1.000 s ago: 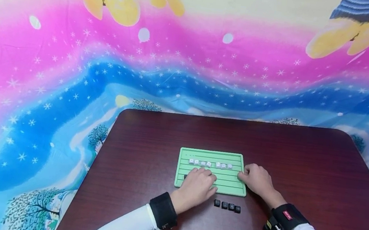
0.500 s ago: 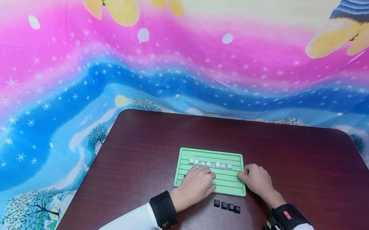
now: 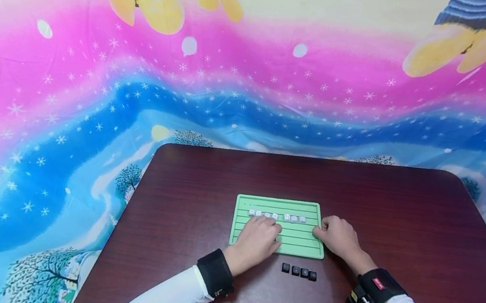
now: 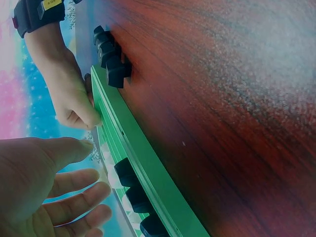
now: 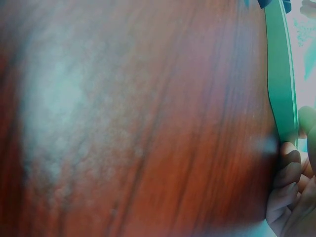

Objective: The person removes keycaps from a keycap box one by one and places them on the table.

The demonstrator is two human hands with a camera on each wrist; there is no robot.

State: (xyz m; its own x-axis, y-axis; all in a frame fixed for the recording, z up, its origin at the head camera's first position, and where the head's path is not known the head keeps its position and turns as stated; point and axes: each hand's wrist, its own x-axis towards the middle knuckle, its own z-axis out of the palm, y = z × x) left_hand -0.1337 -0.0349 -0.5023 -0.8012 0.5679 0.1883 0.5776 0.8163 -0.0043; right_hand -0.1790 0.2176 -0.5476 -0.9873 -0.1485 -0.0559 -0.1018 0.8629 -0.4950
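Note:
A green ridged board (image 3: 300,242) lies on the table, bearing a row of white keycaps (image 3: 293,219). My left hand (image 3: 255,238) is over the board's left part, fingers apart and loosely bent. In the left wrist view nothing sits between its thumb and fingers. Several black keycaps (image 4: 139,199) stand on the board beside those fingers; the head view hides them under the hand. My right hand (image 3: 340,235) pinches the board's right edge, with the thumb on top and curled fingers (image 5: 289,175) beneath.
Several more black keycaps (image 3: 296,271) lie in a row on the dark wooden table (image 3: 403,212), just in front of the board. A colourful printed cloth (image 3: 253,80) hangs behind the table and down its left side.
My left hand has shifted slightly left and away from me over the board. The right hand keeps its grip on the board's edge, and the loose black keycaps are where they were.

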